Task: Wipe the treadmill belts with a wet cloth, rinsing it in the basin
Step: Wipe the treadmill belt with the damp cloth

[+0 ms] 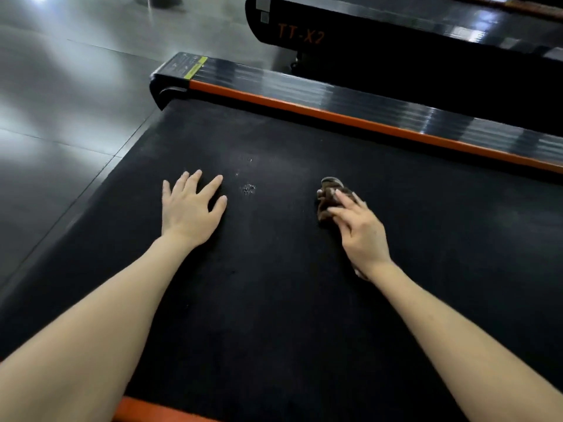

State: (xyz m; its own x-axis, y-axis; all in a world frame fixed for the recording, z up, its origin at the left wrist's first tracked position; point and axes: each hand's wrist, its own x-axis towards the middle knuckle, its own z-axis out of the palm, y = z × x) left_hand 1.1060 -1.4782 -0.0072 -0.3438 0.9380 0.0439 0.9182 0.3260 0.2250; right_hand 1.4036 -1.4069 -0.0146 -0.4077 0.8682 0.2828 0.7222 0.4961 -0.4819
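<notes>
- While your left hand [192,205] lies flat on the black belt [274,300], fingers spread and holding nothing, your right hand [356,229] has the cloth [329,196].
- Right-hand fingers bend over that dark brown wad and hold it down against the belt (a scrap of it also peeks out under your wrist).
- Hands are well apart, both out near the middle of the belt.
- Between them sits a small cluster of pale specks [249,188], closer to your left fingertips than to the cloth.
- Beyond the cloth, the orange rail [335,115] runs along the belt's far edge.
- Behind that is a second treadmill [304,35] marked TT-X2.
- Glossy grey floor [61,102] off to your left.
</notes>
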